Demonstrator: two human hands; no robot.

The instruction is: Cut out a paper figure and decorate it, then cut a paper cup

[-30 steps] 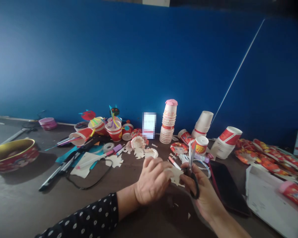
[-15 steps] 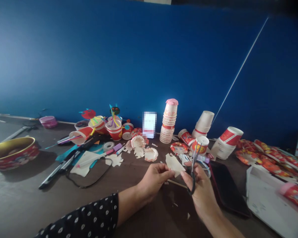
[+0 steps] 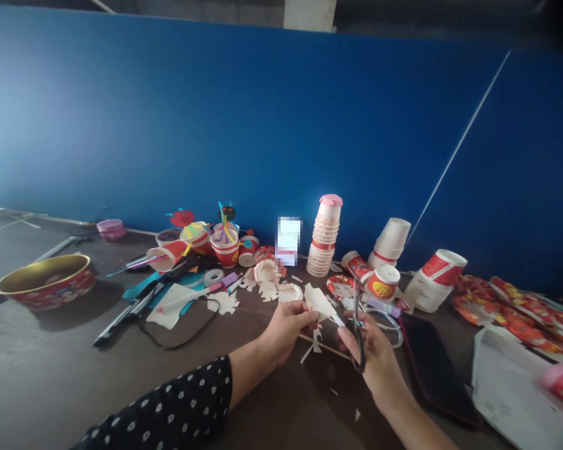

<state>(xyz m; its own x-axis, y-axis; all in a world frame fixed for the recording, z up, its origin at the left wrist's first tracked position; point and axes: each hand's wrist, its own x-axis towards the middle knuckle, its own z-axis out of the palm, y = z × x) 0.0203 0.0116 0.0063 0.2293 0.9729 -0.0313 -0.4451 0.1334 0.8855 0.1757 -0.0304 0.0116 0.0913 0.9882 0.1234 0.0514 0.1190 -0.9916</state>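
A cream piece of paper is pinched by its left edge in my left hand. My right hand has the black-handled scissors hooked on its fingers, blades pointing up. The thumb and fingers of that hand also come together at the paper's right corner, though the scissors partly cover that spot. Below the paper, small white paper scraps lie on the dark table beside a thin stick.
A tall stack of paper cups stands at the back. Decorated cups, a tape roll and a round tin are to the left. On the right are more cups, a black case and a white box.
The view has tilted up and shifted slightly left. Both hands still hold the paper between them, its angle slightly changed. The scissors stay in my right hand, blades more upright.
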